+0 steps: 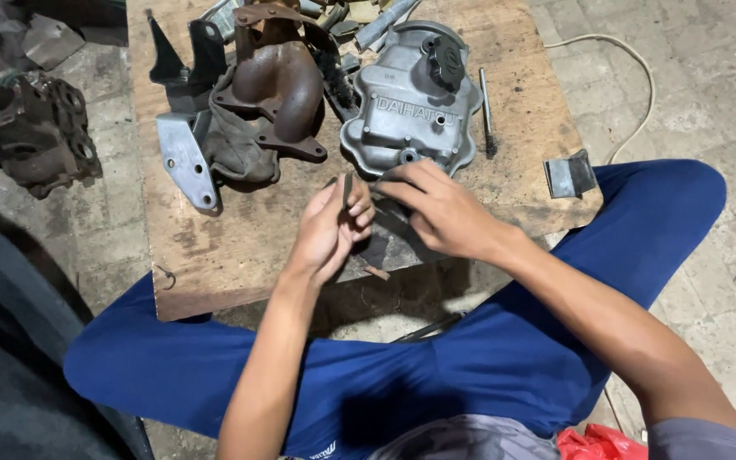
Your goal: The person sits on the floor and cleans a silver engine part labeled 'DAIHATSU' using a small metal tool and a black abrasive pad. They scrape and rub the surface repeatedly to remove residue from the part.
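Left hand (330, 230) pinches a thin dark strip (347, 189) upright over the near counter (215, 247); right hand (440, 209), fingers half-curled, holding nothing visible, touches the cover (411, 106) beyond; better steady the strip low; rusty manifold (278, 85) far left.

The scene is dim and lit from above and slightly ahead, with a flat, cool cast. The counter (232, 247) and the pale floor tiles (709, 102) catch most of the light, while the left edge falls into deep shadow. A dull sheen sits on the grey metal cover (411, 111). Both hands (385, 221) cast soft shadows and look slightly smeared; the corners bend a little.
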